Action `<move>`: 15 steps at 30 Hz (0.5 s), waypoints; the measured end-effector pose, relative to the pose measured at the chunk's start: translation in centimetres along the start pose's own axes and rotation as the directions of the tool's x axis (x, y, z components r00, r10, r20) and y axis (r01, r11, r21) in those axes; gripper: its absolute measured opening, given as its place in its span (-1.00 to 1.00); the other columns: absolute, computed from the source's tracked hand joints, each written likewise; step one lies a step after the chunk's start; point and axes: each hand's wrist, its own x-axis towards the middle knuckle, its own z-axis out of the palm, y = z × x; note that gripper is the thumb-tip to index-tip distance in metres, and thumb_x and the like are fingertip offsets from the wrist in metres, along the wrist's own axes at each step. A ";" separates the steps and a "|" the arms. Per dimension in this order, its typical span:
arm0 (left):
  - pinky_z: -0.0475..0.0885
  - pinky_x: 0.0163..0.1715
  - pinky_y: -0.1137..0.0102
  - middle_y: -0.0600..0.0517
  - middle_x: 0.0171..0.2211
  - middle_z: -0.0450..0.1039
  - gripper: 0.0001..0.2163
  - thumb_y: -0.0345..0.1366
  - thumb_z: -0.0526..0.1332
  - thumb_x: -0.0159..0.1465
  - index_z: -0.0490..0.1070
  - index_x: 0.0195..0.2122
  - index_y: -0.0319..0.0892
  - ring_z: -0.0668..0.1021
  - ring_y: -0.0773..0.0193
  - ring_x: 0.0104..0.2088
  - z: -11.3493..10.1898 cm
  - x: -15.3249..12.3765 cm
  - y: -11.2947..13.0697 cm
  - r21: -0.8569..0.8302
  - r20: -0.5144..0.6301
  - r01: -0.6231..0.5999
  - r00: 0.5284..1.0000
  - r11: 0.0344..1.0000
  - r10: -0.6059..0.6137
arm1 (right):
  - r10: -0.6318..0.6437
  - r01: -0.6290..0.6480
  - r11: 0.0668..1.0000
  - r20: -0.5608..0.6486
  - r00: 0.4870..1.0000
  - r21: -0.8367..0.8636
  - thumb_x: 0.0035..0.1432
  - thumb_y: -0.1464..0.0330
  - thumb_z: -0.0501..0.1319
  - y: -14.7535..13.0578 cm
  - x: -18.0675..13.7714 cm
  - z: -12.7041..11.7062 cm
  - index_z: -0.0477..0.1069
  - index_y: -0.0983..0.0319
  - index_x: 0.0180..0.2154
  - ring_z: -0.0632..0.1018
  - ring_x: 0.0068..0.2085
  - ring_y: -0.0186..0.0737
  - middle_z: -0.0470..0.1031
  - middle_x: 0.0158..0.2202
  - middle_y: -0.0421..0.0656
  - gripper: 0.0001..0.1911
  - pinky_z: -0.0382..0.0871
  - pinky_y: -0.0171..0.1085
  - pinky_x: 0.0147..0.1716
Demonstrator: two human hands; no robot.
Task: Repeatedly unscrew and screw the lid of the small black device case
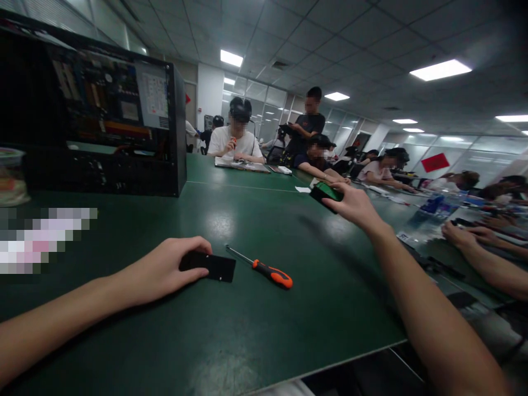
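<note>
On the green tabletop, my left hand [173, 269] has its thumb and fingers closed around one end of a flat black rectangular plate [223, 268]. Just right of that plate lies a screwdriver [273, 274] with an orange and black handle, its metal tip pointing up and left. My right hand [355, 204] reaches farther across and grips a black box-like part with a green face [328, 191], held above the table. The exact kind of that part is hard to make out. Fingers cover its right end.
An open black computer case [177, 132] stands at the back left, beside a clear tub [12, 176]. A small white paper [302, 190] lies near my right hand. Another person's hands [462, 236] are at the right, near a bottle [441, 204]. Several people sit across the table.
</note>
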 end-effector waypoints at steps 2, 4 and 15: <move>0.48 -0.18 0.34 0.05 -0.12 0.59 -0.80 -0.16 0.26 0.36 0.50 -0.03 -0.05 0.62 0.14 -0.17 0.2 -0.2 0.3 -0.028 0.006 -0.029 1.000 0.999 0.029 | 0.153 -0.150 0.985 0.028 0.988 -0.090 0.17 0.13 0.29 4.8 1.5 0.5 0.45 0.25 0.15 0.55 0.09 0.32 0.57 0.03 0.14 -0.43 0.44 0.10 0.02; 0.47 -0.15 0.35 0.05 -0.10 0.58 -0.82 -0.19 0.23 0.38 0.50 -0.02 -0.03 0.62 0.16 -0.15 0.4 -0.3 0.7 -0.043 0.010 -0.060 0.998 0.997 0.060 | 0.278 -0.268 0.954 0.058 0.959 -0.137 0.13 0.18 0.32 8.8 1.8 1.2 0.50 0.26 0.02 0.57 0.02 0.36 0.58 -0.09 0.15 -0.55 0.47 0.11 -0.07; 0.45 -0.33 0.38 0.05 -0.35 0.60 -0.77 -0.14 0.26 0.34 0.51 -0.09 -0.14 0.61 0.19 -0.35 0.6 -0.3 2.2 -0.226 -0.011 0.052 0.998 0.973 -0.056 | 0.406 -0.389 0.913 0.185 0.895 -0.119 0.04 0.28 0.38 14.4 0.9 4.2 0.46 0.21 -0.29 0.61 -0.06 0.38 0.56 -0.23 0.15 -0.79 0.46 0.09 -0.17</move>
